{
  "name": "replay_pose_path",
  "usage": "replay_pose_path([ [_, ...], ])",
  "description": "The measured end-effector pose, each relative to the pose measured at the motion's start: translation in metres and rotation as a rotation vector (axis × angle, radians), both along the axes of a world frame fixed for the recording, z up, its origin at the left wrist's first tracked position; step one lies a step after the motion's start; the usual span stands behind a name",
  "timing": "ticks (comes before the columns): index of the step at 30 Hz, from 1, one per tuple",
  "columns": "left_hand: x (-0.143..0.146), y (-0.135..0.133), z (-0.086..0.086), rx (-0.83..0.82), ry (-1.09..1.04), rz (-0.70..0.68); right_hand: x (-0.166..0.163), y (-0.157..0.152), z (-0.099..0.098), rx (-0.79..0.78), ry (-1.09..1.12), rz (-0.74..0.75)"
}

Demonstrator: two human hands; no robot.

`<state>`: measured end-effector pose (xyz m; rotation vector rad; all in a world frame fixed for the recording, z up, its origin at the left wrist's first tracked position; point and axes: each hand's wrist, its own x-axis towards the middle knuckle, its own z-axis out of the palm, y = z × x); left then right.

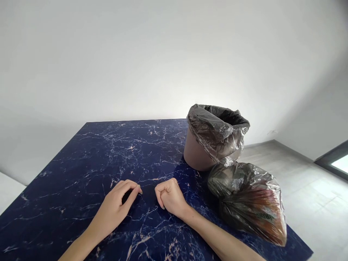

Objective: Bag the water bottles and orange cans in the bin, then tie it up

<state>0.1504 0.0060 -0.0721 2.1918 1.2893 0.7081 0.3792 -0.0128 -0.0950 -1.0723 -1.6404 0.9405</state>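
My left hand (121, 199) rests on the blue marbled tabletop (89, 170), its fingers curled and the thumb tip close to the index finger. No object shows in it. A short gap to the right, my right hand (172, 197) lies on the same surface, closed in a fist with nothing visible inside. Nearest to the right hand is a dark translucent plastic bag (248, 201), gathered at the middle, with orange and reddish contents showing through. Behind that bag stands a brownish bin (196, 154), its rim covered by a dark bin liner (214, 132) folded over the outside.
A pale wall (136, 61) rises behind the table. The filled bag lies near the table's right edge, beyond which there is a grey tiled floor (307, 195). A dark frame (331, 159) around a bright pane stands at the far right.
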Motion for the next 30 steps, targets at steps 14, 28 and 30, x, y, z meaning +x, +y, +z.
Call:
replay_pose_path([
  [14, -0.0025, 0.0002, -0.0051, -0.027, -0.003, 0.008, -0.0019, -0.0008, -0.0028, 0.011, -0.005, -0.05],
  [28, -0.0011, 0.0006, -0.004, -0.028, 0.0, 0.016, -0.003, -0.0001, -0.0027, -0.006, -0.009, -0.078],
  [30, -0.001, 0.0005, -0.0038, -0.02, -0.003, 0.017, -0.0033, 0.0, -0.0049, -0.005, -0.004, -0.08],
])
